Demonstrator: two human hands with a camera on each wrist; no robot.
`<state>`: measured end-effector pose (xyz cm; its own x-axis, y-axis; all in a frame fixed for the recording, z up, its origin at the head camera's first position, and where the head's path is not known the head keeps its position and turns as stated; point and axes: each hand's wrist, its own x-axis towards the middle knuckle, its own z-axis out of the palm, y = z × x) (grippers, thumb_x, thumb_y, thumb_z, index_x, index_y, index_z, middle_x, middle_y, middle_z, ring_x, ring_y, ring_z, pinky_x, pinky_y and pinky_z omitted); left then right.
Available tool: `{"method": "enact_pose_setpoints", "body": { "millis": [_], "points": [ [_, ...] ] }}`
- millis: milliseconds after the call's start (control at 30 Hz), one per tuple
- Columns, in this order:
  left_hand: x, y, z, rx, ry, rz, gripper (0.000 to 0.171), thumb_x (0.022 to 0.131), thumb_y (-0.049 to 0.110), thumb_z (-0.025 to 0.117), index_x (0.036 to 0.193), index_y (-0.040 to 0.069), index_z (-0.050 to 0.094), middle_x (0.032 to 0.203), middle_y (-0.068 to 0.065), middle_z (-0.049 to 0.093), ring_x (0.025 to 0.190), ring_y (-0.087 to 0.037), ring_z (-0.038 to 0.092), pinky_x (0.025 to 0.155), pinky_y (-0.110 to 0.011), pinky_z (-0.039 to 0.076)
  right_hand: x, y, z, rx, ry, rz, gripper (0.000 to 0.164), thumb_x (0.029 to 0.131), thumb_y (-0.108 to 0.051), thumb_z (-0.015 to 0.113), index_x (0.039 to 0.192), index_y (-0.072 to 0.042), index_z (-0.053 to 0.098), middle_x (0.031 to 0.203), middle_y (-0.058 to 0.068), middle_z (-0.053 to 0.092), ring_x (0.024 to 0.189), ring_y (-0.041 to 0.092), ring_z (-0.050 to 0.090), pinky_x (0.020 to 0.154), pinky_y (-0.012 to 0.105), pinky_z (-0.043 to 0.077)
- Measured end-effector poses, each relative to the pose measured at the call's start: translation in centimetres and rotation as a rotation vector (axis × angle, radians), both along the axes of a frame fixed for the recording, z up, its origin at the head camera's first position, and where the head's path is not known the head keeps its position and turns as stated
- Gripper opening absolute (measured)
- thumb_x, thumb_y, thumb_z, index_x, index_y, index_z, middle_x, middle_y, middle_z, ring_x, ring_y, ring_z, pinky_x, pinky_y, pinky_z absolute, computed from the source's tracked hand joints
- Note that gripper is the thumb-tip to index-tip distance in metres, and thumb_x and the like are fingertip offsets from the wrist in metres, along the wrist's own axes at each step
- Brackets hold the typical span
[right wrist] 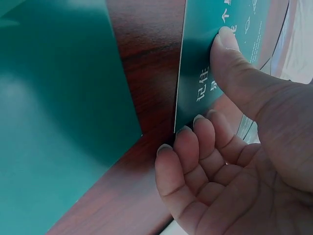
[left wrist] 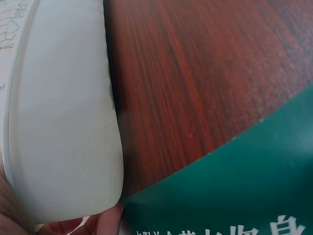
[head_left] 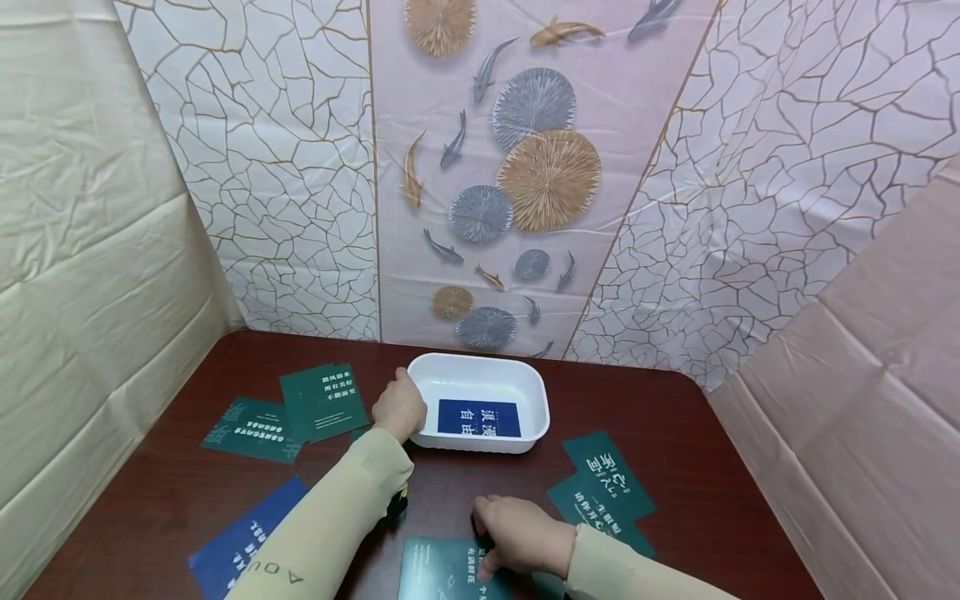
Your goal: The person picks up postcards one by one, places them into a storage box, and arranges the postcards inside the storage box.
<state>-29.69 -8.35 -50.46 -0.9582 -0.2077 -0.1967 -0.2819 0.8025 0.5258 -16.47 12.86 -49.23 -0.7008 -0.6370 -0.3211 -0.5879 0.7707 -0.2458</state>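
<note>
At the back of the table is a white plastic tray [head_left: 537, 417], with a blue card [head_left: 480, 419] bearing white characters inside it. My left hand [head_left: 399, 406] grips the tray's left side; the left wrist view shows the tray's wall [left wrist: 63, 112] with fingertips under its end. Near the front, my right hand [head_left: 521, 533] is at a green card [head_left: 435, 575] with white print. In the right wrist view the thumb [right wrist: 230, 54] lies on this card's face, and the curled fingers [right wrist: 171, 169] meet its edge.
Two overlapping green cards [head_left: 326, 404] lie at the left, partly beside a patterned one [head_left: 255, 429]. A blue card [head_left: 243, 542] is partly behind my left sleeve. More overlapping green cards [head_left: 609, 475] lie at the right. Patterned cloth [head_left: 300, 167] hangs behind the table.
</note>
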Motion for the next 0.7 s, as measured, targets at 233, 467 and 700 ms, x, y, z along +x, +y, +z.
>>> {"method": "enact_pose_setpoints", "body": {
  "millis": [233, 467, 700],
  "points": [
    [0.0, 0.0, -0.1, 0.006, 0.008, -0.001, 0.072, 0.09, 0.011, 0.061, 0.148, -0.003, 0.021, 0.109, -0.022, 0.059, 0.084, -0.031, 0.063, 0.071, -0.05, 0.052, 0.0, 0.1, 0.1, -0.01, 0.01, 0.019, 0.047, 0.065, -0.045, 0.087, 0.084, -0.019, 0.053, 0.073, -0.011, 0.046, 0.066, 0.004, 0.045, 0.06, 0.025, 0.043],
    [0.0, 0.0, -0.1, 0.002, 0.001, 0.003, 0.072, 0.09, 0.012, 0.061, 0.148, -0.003, 0.021, 0.109, -0.022, 0.059, 0.084, -0.03, 0.062, 0.071, -0.05, 0.052, -0.1, 0.2, 0.2, -0.013, -0.013, 0.043, 0.041, 0.067, -0.044, 0.085, 0.083, -0.02, 0.056, 0.076, -0.012, 0.046, 0.067, 0.004, 0.044, 0.061, 0.024, 0.043],
    [0.0, 0.1, 0.1, -0.002, 0.001, 0.007, 0.071, 0.091, 0.012, 0.06, 0.148, -0.003, 0.021, 0.11, -0.022, 0.059, 0.085, -0.031, 0.063, 0.071, -0.05, 0.052, -0.4, 1.0, 1.1, -0.137, -0.172, 0.029, 0.034, 0.075, -0.033, 0.083, 0.083, -0.02, 0.053, 0.072, -0.01, 0.047, 0.062, 0.005, 0.043, 0.058, 0.023, 0.039]
  ]
}}
